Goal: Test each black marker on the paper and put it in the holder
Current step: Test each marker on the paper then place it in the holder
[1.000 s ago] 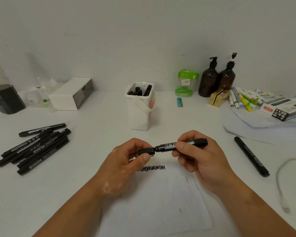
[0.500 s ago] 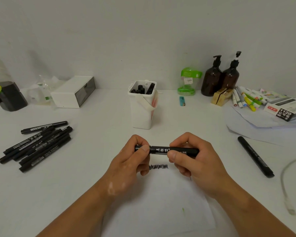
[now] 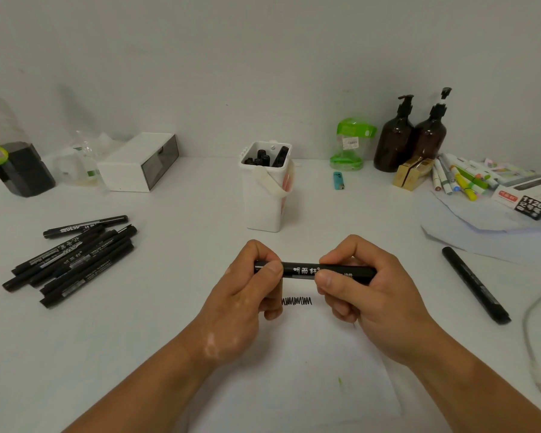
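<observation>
holder [image 3: 264, 198] behind paper [image 3: 294, 370], marker pile [image 3: 72, 260] left

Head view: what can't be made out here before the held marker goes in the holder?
- Held marker: both ends are wrapped by the left hand and right hand, so the cap's seating is hidden.
- Holder: only marker tops show above its rim; free space is unclear.
- Marker pile: overlapping, so no exact count.
- Paper: lower part is hidden by forearms and the frame edge.
</observation>
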Tool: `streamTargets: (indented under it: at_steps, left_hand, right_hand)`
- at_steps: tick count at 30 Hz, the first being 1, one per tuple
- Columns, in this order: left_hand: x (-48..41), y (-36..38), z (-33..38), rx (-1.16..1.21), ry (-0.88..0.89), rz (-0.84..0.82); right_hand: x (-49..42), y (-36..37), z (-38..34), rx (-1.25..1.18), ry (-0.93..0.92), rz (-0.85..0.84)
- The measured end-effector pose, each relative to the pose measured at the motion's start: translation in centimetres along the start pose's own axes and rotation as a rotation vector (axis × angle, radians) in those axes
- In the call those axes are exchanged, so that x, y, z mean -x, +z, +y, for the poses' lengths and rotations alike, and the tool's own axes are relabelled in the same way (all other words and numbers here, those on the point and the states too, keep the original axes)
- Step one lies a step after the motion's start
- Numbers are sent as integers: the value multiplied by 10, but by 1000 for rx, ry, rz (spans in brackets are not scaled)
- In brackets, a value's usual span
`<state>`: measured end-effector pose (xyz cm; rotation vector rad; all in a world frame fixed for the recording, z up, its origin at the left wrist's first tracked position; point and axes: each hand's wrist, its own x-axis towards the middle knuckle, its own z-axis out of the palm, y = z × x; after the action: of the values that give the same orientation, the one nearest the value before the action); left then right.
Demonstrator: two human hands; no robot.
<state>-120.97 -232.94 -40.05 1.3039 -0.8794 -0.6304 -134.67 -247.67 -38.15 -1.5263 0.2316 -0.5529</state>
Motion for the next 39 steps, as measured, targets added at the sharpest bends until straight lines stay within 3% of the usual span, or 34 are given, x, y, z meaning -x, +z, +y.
streamTargets:
  at_steps: [4, 10, 14, 17, 20, 23, 27, 32, 39]
  left_hand:
    - [-1, -2, 0, 28, 3, 5]
    - [-6, -6, 3, 293, 57, -5]
    - [-8, -2, -3, 334, 25, 86]
    - [-10, -6, -4, 248, 16, 158]
    - [-10, -13, -2, 203, 43, 167]
    - [-10, -18, 1, 122, 53, 169]
    - [-6, -18, 3, -310, 100, 152]
    - [-3, -16, 0, -667, 226, 42]
    - [-3, -20, 2, -711, 205, -17]
  right_hand:
    - [0, 4, 3, 8, -3, -5]
    - [-6, 15, 7, -75, 8, 19]
    - [-5, 18, 10, 90, 28, 26]
    - [-5, 18, 13, 346, -6, 34]
    - [-5, 13, 13, 424, -3, 94]
    - [-3, 9, 11, 413, -63, 154]
    - [-2, 10, 7, 318, -108, 157]
    - [-1, 12, 4, 257, -39, 88]
    - [-3, 12, 4, 315, -65, 97]
